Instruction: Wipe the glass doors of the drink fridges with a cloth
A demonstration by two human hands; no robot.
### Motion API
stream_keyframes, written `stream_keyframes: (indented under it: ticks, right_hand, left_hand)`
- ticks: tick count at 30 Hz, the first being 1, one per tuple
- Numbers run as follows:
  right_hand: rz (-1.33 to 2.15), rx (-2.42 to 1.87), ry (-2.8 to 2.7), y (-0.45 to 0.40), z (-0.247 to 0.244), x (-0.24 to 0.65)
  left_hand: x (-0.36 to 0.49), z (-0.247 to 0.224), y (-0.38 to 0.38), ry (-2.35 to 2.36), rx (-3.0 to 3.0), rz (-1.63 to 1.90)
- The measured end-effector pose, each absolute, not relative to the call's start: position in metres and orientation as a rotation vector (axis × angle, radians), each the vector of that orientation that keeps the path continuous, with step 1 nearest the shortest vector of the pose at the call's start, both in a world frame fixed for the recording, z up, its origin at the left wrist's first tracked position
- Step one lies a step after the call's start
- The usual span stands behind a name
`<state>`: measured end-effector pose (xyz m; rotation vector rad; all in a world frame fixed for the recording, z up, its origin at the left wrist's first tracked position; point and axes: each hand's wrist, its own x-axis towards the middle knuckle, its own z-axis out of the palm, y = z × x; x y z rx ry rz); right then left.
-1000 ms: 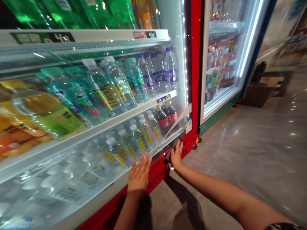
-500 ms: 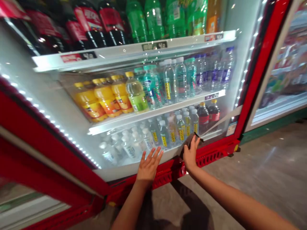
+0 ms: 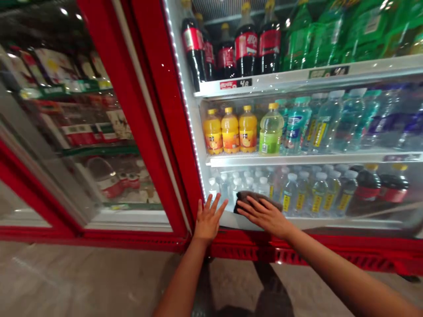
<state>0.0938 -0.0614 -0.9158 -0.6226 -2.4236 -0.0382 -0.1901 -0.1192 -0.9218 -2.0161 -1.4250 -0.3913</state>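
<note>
The right hand [image 3: 268,217], fingers flat over a dark cloth [image 3: 245,196] low against the fridge [image 3: 380,245], has moved leftward near the splayed, empty left hand [image 3: 207,224], so wiping seemingly nears the left edge.

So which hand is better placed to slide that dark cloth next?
Probably the person's right hand: its fingers lie over the dark cloth. The left hand, fingers spread, is beside the red frame, apart from the cloth.
</note>
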Motion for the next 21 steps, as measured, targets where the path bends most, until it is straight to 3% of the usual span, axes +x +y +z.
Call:
stream_keyframes:
  ticks: [4, 9, 15, 21]
  right_hand:
    - [-0.113, -0.664, -2.337, -0.051, -0.898, 0.096]
    - [-0.158, -0.788, -2.033, -0.048, -0.848, 0.014]
    - [-0.093, -0.498, -2.268, -0.057, -0.851, -0.063]
    - [-0.560, -0.317, -2.398, -0.051, -0.833, -0.060]
  left_hand:
    - [-0.218, -0.913, -0.130, -1.563, -1.902, -0.427]
    - [-0.233, -0.904, -0.137, -1.689, -1.768, -0.502]
    - [-0.233, -0.904, -0.141, -1.802, -1.623, -0.583]
    - [-0.236, -0.897, -0.141, -1.820, -1.486, -0.658]
